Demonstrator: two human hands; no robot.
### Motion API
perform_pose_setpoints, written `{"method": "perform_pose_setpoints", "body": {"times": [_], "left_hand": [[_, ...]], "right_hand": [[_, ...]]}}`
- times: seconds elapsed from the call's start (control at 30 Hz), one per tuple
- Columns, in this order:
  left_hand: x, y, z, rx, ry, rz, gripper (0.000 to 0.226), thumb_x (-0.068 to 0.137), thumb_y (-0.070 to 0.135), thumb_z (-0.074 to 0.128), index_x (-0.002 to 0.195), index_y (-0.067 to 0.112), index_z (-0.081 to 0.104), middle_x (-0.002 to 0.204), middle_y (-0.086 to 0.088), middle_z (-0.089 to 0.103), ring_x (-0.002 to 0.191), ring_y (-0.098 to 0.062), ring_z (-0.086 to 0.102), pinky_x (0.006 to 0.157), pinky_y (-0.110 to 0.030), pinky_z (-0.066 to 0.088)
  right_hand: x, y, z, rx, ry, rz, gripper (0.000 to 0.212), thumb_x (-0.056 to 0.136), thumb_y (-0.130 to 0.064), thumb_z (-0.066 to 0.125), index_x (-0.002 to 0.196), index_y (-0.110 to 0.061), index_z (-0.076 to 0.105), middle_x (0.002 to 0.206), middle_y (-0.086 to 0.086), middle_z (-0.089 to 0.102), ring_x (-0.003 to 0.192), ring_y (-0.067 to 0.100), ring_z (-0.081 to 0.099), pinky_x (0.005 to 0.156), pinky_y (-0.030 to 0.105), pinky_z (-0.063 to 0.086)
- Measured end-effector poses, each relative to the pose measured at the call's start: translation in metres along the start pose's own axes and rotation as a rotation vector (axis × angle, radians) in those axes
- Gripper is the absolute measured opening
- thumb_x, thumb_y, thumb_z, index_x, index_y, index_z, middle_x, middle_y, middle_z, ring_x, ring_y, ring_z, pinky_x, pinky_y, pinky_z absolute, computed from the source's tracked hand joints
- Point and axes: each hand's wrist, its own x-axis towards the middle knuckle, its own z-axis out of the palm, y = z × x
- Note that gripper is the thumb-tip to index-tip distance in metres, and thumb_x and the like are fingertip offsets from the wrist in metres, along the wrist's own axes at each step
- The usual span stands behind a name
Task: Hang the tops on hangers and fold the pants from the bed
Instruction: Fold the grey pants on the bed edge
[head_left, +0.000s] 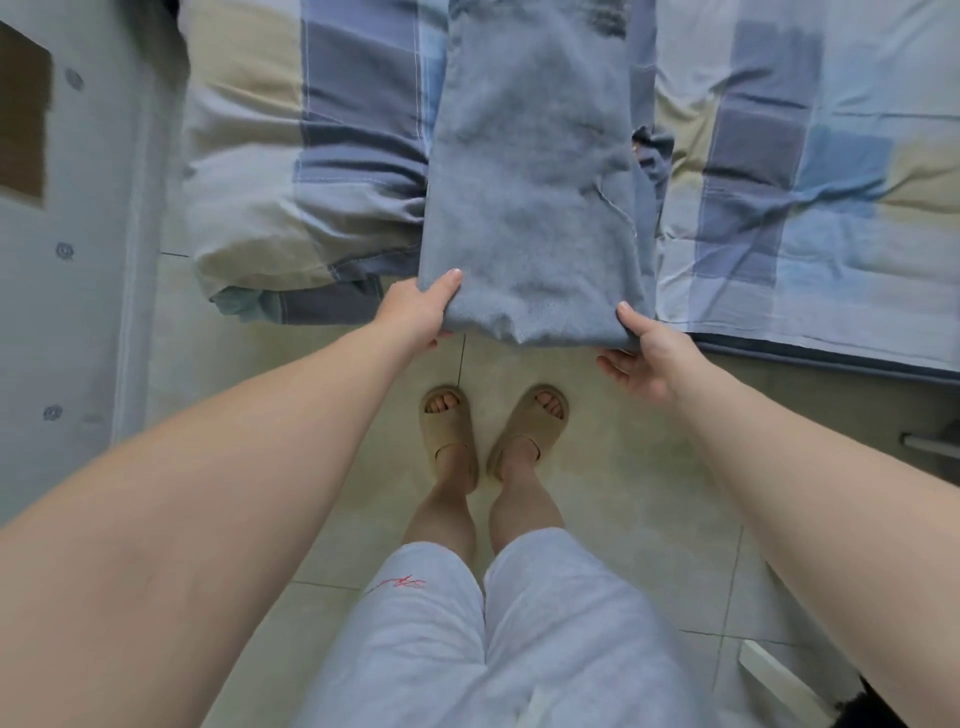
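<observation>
Over the near edge of the bed (810, 218) I hold a pair of grey-blue pants (530, 208), laid lengthwise up the checked cover with their near end hanging just past the mattress. My left hand (415, 312) pinches the left corner, thumb on top and the rest underneath. My right hand (652, 358) pinches the right corner, thumb pressed on the cloth and fingers (615, 364) spread beneath it. A bunched quilt (280, 171) lies left of the pants. I stand on the tiled floor (639, 499) in beige slippers (449, 431).
</observation>
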Motion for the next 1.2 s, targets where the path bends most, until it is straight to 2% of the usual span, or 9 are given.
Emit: {"method": "perform_pose_setpoints", "body": {"times": [0.1, 0.23, 0.53, 0.6, 0.67, 0.73, 1.03, 1.13, 1.2], "left_hand": [[-0.034, 0.009, -0.021, 0.013, -0.029, -0.017, 0.037, 0.094, 0.055, 0.059, 0.112, 0.022, 0.058, 0.108, -0.001, 0.068, 0.080, -0.018, 0.071, 0.081, -0.039, 0.058], [-0.074, 0.003, -0.047, 0.042, -0.067, -0.059, 0.040, 0.094, 0.056, 0.060, 0.113, 0.022, 0.057, 0.098, 0.003, 0.067, 0.080, -0.018, 0.071, 0.079, -0.037, 0.057], [-0.156, -0.043, -0.065, 0.027, -0.067, -0.202, 0.042, 0.092, 0.058, 0.061, 0.115, 0.023, 0.059, 0.098, 0.001, 0.071, 0.081, -0.019, 0.072, 0.073, -0.033, 0.054], [-0.173, -0.050, -0.062, 0.039, -0.068, -0.234, 0.041, 0.092, 0.058, 0.061, 0.112, 0.023, 0.058, 0.097, 0.000, 0.071, 0.078, -0.018, 0.072, 0.065, -0.029, 0.050], [-0.184, -0.053, -0.057, 0.043, -0.055, -0.251, 0.039, 0.091, 0.058, 0.062, 0.107, 0.022, 0.058, 0.091, -0.002, 0.069, 0.068, -0.017, 0.070, 0.052, -0.024, 0.039], [-0.189, -0.050, -0.053, 0.005, 0.007, -0.242, 0.040, 0.090, 0.056, 0.064, 0.101, 0.018, 0.059, 0.084, -0.003, 0.067, 0.060, -0.017, 0.065, 0.047, -0.022, 0.029], [-0.172, 0.028, -0.044, -0.164, 0.027, -0.263, 0.033, 0.093, 0.051, 0.061, 0.090, 0.019, 0.058, 0.057, 0.001, 0.062, 0.036, -0.009, 0.055, 0.043, -0.017, 0.029], [-0.147, 0.071, -0.047, -0.197, 0.013, -0.266, 0.026, 0.096, 0.046, 0.058, 0.095, 0.020, 0.060, 0.069, -0.001, 0.064, 0.032, -0.007, 0.054, 0.037, -0.011, 0.032], [-0.129, 0.097, -0.051, -0.169, -0.036, -0.302, 0.028, 0.096, 0.048, 0.053, 0.092, 0.021, 0.060, 0.063, 0.001, 0.063, 0.032, -0.007, 0.052, 0.039, -0.012, 0.029]], "right_hand": [[-0.047, -0.001, 0.004, -0.003, 0.018, -0.003, 0.022, 0.091, -0.029, 0.073, 0.107, -0.021, 0.060, 0.103, 0.001, 0.070, 0.090, 0.020, 0.068, 0.067, 0.034, 0.053], [-0.099, 0.015, 0.001, 0.013, 0.021, 0.022, 0.028, 0.092, -0.029, 0.071, 0.115, -0.018, 0.058, 0.102, 0.002, 0.069, 0.090, 0.021, 0.066, 0.067, 0.033, 0.051], [-0.172, 0.063, -0.023, 0.028, 0.011, 0.103, 0.038, 0.090, -0.027, 0.074, 0.121, -0.013, 0.057, 0.111, 0.008, 0.069, 0.095, 0.023, 0.066, 0.071, 0.034, 0.053], [-0.181, 0.069, -0.032, 0.019, 0.013, 0.133, 0.040, 0.090, -0.027, 0.074, 0.123, -0.013, 0.057, 0.111, 0.008, 0.068, 0.093, 0.023, 0.066, 0.068, 0.034, 0.052], [-0.187, 0.071, -0.039, 0.015, 0.009, 0.160, 0.041, 0.090, -0.027, 0.074, 0.123, -0.014, 0.056, 0.111, 0.009, 0.068, 0.091, 0.023, 0.066, 0.066, 0.034, 0.052], [-0.188, 0.066, -0.041, 0.011, -0.012, 0.157, 0.041, 0.090, -0.027, 0.074, 0.124, -0.015, 0.055, 0.112, 0.010, 0.067, 0.091, 0.024, 0.066, 0.068, 0.035, 0.053], [-0.176, -0.014, -0.036, 0.035, -0.024, 0.066, 0.030, 0.094, -0.024, 0.064, 0.122, -0.015, 0.058, 0.092, 0.010, 0.068, 0.081, 0.021, 0.066, 0.064, 0.033, 0.050], [-0.165, -0.048, -0.021, 0.073, 0.001, 0.059, 0.023, 0.096, -0.024, 0.060, 0.117, -0.014, 0.058, 0.089, 0.011, 0.069, 0.079, 0.020, 0.067, 0.064, 0.033, 0.049], [-0.157, -0.068, -0.010, 0.106, 0.027, 0.076, 0.020, 0.096, -0.024, 0.059, 0.113, -0.012, 0.059, 0.083, 0.011, 0.071, 0.080, 0.020, 0.068, 0.065, 0.034, 0.050]]}}
